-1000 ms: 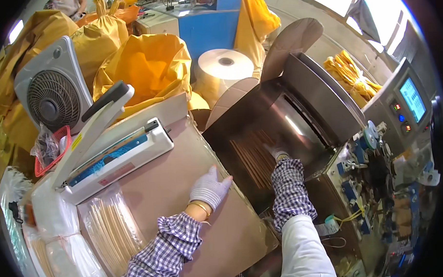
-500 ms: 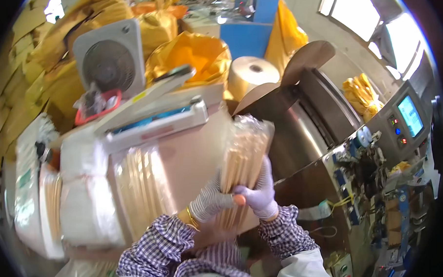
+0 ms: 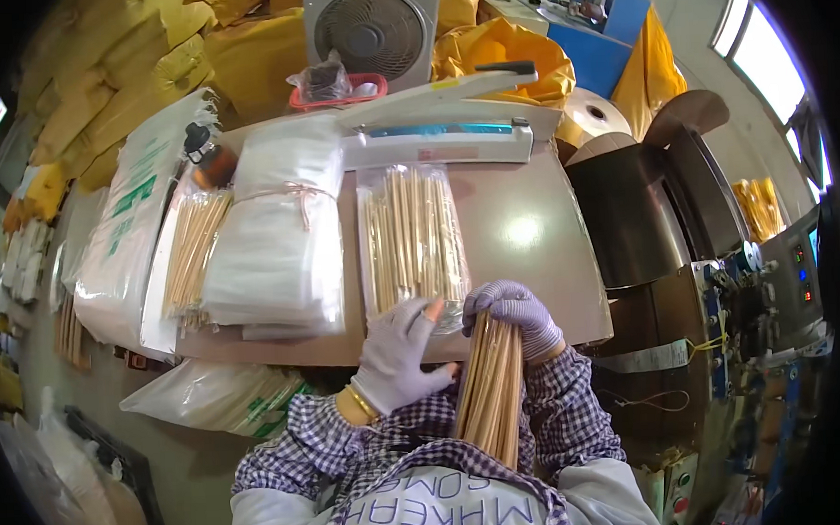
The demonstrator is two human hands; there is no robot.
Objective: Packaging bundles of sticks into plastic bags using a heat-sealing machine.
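Note:
My right hand [image 3: 517, 313], in a light glove, is closed round the top of a bundle of thin wooden sticks [image 3: 492, 386] that hangs down against my chest. My left hand [image 3: 400, 351], also gloved, lies spread just left of the bundle, fingertips touching the near end of a clear bag of sticks [image 3: 412, 237] that lies flat on the table [image 3: 540, 249]. A stack of empty clear bags [image 3: 275, 226] tied with string sits further left.
A white heat sealer [image 3: 443, 132] stands at the table's far edge, a fan [image 3: 375, 28] and a red tray [image 3: 340, 85] behind it. Loose sticks [image 3: 193, 252] and white sacks [image 3: 127, 226] lie left. A steel machine [image 3: 654, 208] with a control panel [image 3: 800, 272] is right.
My view swung left from the steel machine to the table. My hands came together, took hold of a stick bundle and brought it down to the table's near edge.

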